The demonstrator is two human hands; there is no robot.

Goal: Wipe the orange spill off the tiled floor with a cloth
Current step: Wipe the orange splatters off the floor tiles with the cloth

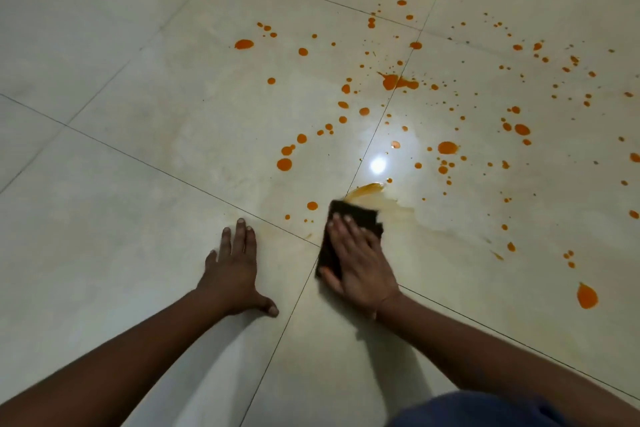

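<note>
The right hand (358, 263) lies flat on a dark cloth (349, 218), fingers spread and stretched out, palm pressing it to the floor (121, 201) rather than gripping it. The cloth sits just beside the crossing of two grout lines, its far edge touching a thin orange smear (367, 191) that curves away from it. A paler, streaky film (446, 222) spreads to the right of the cloth across the tile.

The left hand (235, 274) rests open and empty on the neighbouring tile, palm down, fingers together and pointing away from the person, thumb splayed out toward the right hand; it touches only the floor.

The spill (394, 81) is scattered over the tiles beyond and to the right of both hands: many round drops, a larger splat on a grout line farther away, and one big teardrop blob (587, 295) near the floor's right edge of view. A few small drops (312, 205) lie just left of the cloth. A bright light glare (377, 165) (a reflection on the glossy tile) sits just beyond the cloth. A bit of blue fabric (485, 409) shows at the bottom edge.
</note>
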